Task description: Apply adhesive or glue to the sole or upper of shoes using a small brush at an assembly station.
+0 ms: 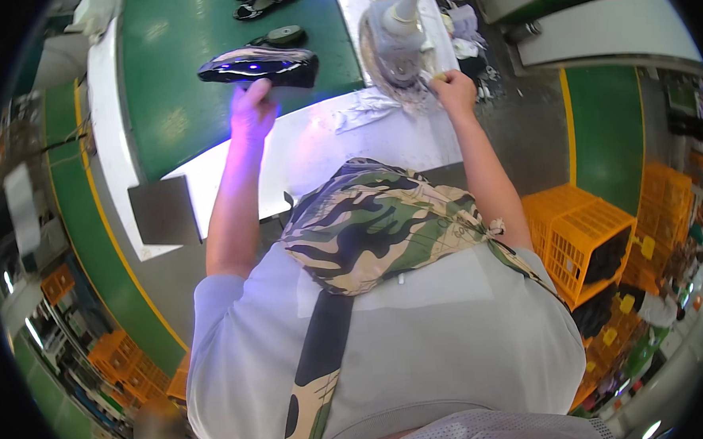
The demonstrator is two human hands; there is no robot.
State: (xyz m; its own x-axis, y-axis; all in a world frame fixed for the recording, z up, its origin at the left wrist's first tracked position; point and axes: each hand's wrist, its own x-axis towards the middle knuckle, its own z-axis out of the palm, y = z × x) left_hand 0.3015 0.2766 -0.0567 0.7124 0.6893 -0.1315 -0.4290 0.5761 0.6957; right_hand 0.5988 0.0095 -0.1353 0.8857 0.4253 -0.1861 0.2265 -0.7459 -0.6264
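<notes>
Shoe [258, 66]: glossy black, on green belt [177, 85]; long axis left-right, toe direction unclear.
Left hand [252, 109]: grasping shoe's near edge; fingertips hidden.
Right hand [454, 89]: pinching small yellowish item, kind indistinct, beside grey machine [396, 38].
White table [340, 144]: partly hidden by camouflage apron [368, 226].

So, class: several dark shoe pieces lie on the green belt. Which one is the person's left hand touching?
The glossy black shoe, the nearest one: the left hand grips its lower edge. The flat sole and the sandals lie farther up, untouched.
</notes>
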